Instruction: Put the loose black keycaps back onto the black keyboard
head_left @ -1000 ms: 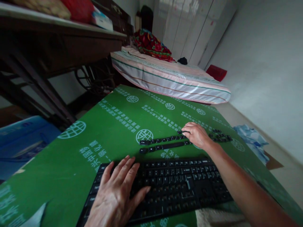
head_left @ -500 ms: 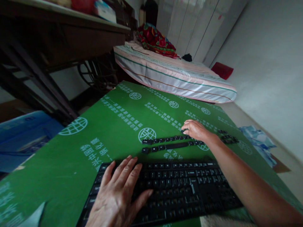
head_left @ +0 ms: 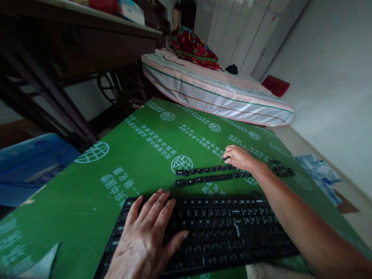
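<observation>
While flat on ridged blk kbd [head_left: 215, 224], L hand [head_left: 147, 236] fingers-apart; R hand [head_left: 238, 157] pinch-tight on small keycap [head_left: 225, 159].

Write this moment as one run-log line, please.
left hand: resting on black keyboard; right hand: fingertips at black keycap, beyond two keycap rows; keycap cluster: right of rows; surface: green printed board

It's dim in here, the light soft and grey; a pale reflection sits on the cabinet doors [head_left: 229, 29] at top centre; heavy shadow fills the upper left beneath the desk [head_left: 90, 50]; shapes stretch toward the frame's edges; the keyboard [head_left: 207, 213] lettering looks soft.
</observation>
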{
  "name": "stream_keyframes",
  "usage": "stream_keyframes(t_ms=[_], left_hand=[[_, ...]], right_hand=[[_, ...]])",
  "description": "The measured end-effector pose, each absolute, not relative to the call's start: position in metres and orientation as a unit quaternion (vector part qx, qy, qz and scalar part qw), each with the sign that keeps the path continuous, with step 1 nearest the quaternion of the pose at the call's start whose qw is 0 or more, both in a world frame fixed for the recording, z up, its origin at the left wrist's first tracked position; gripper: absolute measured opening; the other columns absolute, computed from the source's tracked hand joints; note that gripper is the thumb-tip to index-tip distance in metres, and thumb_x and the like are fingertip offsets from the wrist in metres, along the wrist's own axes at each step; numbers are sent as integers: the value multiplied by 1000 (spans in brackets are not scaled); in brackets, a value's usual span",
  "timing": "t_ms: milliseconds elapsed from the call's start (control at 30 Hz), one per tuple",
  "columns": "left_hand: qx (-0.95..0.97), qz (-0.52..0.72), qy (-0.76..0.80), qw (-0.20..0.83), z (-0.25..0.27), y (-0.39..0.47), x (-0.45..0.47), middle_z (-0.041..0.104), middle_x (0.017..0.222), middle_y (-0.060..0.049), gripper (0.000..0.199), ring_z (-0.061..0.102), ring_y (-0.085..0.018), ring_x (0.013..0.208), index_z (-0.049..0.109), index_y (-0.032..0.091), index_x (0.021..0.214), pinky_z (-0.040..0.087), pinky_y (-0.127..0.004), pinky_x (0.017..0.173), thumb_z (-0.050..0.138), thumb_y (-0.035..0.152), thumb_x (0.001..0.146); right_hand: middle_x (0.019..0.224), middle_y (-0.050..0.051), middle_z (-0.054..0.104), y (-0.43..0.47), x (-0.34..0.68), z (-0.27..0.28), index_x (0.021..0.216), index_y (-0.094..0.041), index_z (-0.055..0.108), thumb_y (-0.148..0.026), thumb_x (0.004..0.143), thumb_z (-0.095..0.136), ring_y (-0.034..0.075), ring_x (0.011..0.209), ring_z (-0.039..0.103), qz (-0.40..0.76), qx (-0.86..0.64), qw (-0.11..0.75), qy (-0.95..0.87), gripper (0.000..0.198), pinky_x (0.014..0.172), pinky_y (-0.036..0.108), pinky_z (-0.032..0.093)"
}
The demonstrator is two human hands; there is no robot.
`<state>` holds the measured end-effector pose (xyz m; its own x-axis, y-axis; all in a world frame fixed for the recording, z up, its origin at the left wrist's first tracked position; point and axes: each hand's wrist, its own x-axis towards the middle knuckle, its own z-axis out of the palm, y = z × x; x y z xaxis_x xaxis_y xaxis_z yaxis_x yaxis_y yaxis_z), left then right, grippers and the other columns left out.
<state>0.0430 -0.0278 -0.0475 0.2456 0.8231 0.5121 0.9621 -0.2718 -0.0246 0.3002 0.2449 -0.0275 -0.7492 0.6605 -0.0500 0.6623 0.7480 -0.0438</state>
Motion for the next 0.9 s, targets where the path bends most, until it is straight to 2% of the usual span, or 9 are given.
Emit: stream_keyframes(t_ms=[200,367,533,733,900], left_hand=[[-764,-207,-595,141,-47,-29,44,63,123,-17,53,58,-35,115,58,12,117,41,-55,97,52,55,86],[-763,-197,-607,103,-43,-30,49,61,126,-19,54,55,-36,119,59,10,118,40,-59,99,50,53,87],[-757,-196,-620,65,-41,-31,52,59,129,-19,53,52,-36,123,59,9,119,37,-60,102,50,52,88],[-753,-203,-626,24,-37,-31,54,59,128,-20,56,49,-37,125,59,8,120,34,-62,103,53,53,87],[-748,-218,-627,-5,-36,-31,56,58,130,-20,54,47,-37,127,59,10,120,31,-62,105,55,52,86]], right_hand=[[89,5,69,248,297,-29,72,-19,70,-14,75,68,21,105,59,-24,332,-7,943,7,97,35,44],[94,7,69,231,297,-13,80,-18,70,-15,78,64,24,112,56,-26,320,-56,945,7,99,41,44],[110,10,67,156,287,4,86,-17,68,-19,82,63,25,123,51,-67,241,-133,959,7,103,45,44],[119,12,64,56,268,-2,85,-15,67,-14,85,58,25,128,47,-89,198,-138,966,9,106,44,44],[122,14,62,30,259,-10,88,-12,67,-14,86,58,26,130,45,-48,199,-136,969,9,107,44,43]])
